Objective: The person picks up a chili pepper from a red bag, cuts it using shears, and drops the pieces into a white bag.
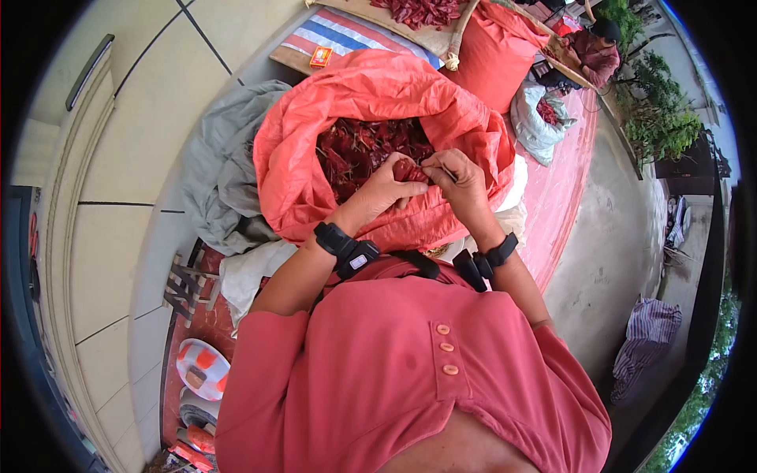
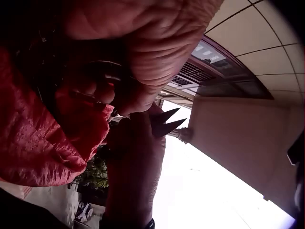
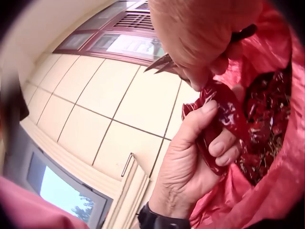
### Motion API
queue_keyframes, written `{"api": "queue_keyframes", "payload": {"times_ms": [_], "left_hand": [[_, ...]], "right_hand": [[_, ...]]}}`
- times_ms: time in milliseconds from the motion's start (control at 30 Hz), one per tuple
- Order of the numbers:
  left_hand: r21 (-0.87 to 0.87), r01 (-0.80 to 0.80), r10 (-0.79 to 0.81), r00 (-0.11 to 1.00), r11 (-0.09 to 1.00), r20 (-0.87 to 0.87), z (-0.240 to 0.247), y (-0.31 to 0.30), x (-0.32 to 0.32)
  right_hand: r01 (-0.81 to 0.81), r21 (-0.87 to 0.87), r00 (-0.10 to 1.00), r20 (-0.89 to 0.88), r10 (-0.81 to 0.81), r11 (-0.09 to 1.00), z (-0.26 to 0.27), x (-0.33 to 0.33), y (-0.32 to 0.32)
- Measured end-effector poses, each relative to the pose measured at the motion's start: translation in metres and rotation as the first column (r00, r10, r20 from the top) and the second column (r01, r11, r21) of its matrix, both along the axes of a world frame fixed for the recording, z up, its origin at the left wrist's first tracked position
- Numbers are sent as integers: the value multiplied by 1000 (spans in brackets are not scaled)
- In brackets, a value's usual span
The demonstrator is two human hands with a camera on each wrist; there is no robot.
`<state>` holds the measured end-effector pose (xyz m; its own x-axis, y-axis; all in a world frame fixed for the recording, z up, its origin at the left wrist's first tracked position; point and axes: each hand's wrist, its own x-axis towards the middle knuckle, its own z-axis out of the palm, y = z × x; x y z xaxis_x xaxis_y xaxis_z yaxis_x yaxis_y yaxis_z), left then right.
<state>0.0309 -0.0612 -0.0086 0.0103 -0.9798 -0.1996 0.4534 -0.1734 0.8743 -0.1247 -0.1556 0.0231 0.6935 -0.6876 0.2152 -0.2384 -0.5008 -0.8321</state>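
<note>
My left hand (image 1: 388,188) pinches a dried red chili (image 1: 407,169) over the open mouth of a big red sack (image 1: 371,87) filled with dried chilies (image 1: 359,146). In the right wrist view the left hand (image 3: 202,152) has thumb and fingers curled round the wrinkled chili (image 3: 228,117). My right hand (image 1: 460,180) grips small scissors (image 3: 161,63) right beside the chili; their pointed tips (image 2: 167,122) stick out past the fingers. The handles are mostly hidden in the fist. Both hands touch each other above the sack.
Grey cloth (image 1: 229,165) lies left of the sack. Behind it sit a striped mat (image 1: 347,31), a tray of chilies (image 1: 422,11), another red bag (image 1: 493,55) and a white bag (image 1: 536,118). A tiled wall (image 1: 134,118) is at left, with bare concrete ground (image 1: 615,236) at right.
</note>
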Motion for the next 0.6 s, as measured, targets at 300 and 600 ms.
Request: {"api": "queue_keyframes", "payload": {"times_ms": [300, 600], "left_hand": [[-64, 120, -107, 978, 991, 181, 13, 1, -2], [-67, 74, -28, 855, 995, 519, 27, 11, -14]], "right_hand": [[84, 239, 993, 64, -102, 967, 16, 3, 19], [-129, 893, 956, 228, -186, 432, 19, -17, 17]]}}
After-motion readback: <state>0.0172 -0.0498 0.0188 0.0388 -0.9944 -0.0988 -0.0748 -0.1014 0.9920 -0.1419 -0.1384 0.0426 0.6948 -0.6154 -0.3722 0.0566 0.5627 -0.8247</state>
